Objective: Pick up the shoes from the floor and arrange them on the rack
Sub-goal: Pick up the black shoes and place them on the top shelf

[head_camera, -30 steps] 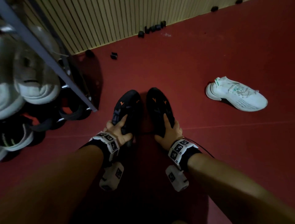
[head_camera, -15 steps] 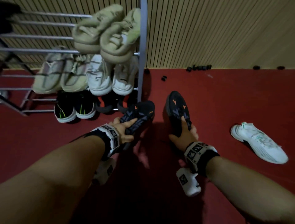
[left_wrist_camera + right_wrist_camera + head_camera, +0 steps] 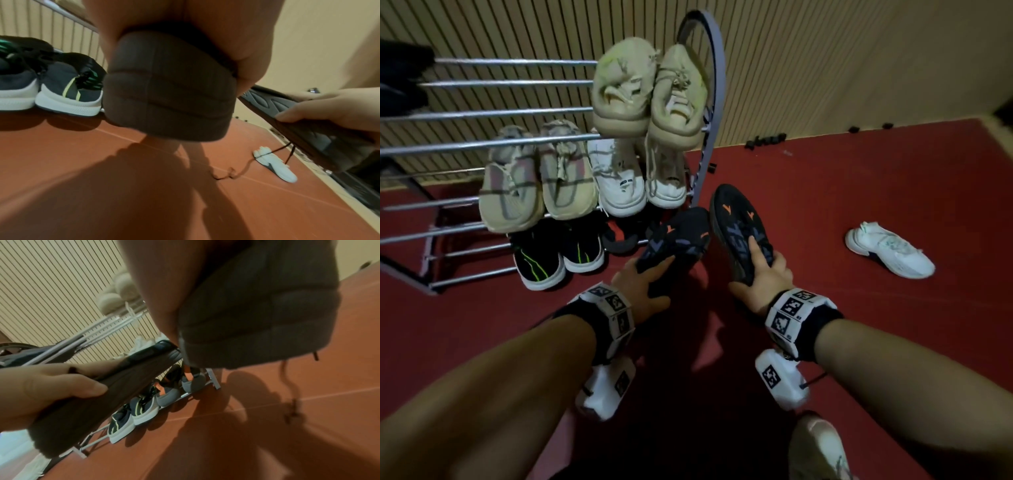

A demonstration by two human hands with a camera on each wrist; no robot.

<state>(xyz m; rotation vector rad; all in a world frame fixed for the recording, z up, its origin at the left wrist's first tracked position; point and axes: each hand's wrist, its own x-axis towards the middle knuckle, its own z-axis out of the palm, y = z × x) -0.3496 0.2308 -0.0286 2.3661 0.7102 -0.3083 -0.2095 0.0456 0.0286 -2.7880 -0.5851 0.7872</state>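
Bare forearms; black wristbands (image 3: 822, 329) carrying white tag-marked blocks.

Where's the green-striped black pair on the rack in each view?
Head: green-striped pair left of centre, on the rack's lowest tier.
Left wrist: at the left edge.
Right wrist: lower centre.
Shared landmark: the slatted wall behind the rack.

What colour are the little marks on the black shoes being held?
Orange, on both black shoes; clearest in the head view.

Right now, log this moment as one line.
left hand: holds black shoe | right hand: holds other black shoe | white shoe: on floor
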